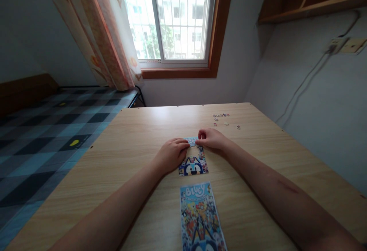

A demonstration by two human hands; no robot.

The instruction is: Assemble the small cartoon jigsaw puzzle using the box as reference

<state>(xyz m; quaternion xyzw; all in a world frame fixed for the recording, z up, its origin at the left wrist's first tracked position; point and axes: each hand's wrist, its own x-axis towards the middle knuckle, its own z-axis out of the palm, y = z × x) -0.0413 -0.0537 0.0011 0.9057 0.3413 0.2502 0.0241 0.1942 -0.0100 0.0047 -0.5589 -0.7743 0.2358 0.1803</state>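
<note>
A partly assembled jigsaw puzzle [194, 167] lies on the wooden table, with a bare gap showing the tabletop in its middle. Along its left edge rests my left hand [172, 153], fingers stretched over the pieces. My right hand [211, 138] is at the puzzle's upper right, thumb and forefinger bent into a pinch by the top strip; whatever they hold is too small to make out. Closer to me lies a printed Bluey picture sheet [199, 212], flat and cut off by the lower frame edge. Several loose puzzle pieces [220, 115] are scattered beyond my right hand.
The wooden table [137, 128] reaches back toward a wall with a barred window [183, 21]. To the left stands a bed with a checked cover [57, 128], below a patterned curtain [106, 33]. A cable [301, 83] hangs from the right wall's socket, under a wooden shelf [312, 10].
</note>
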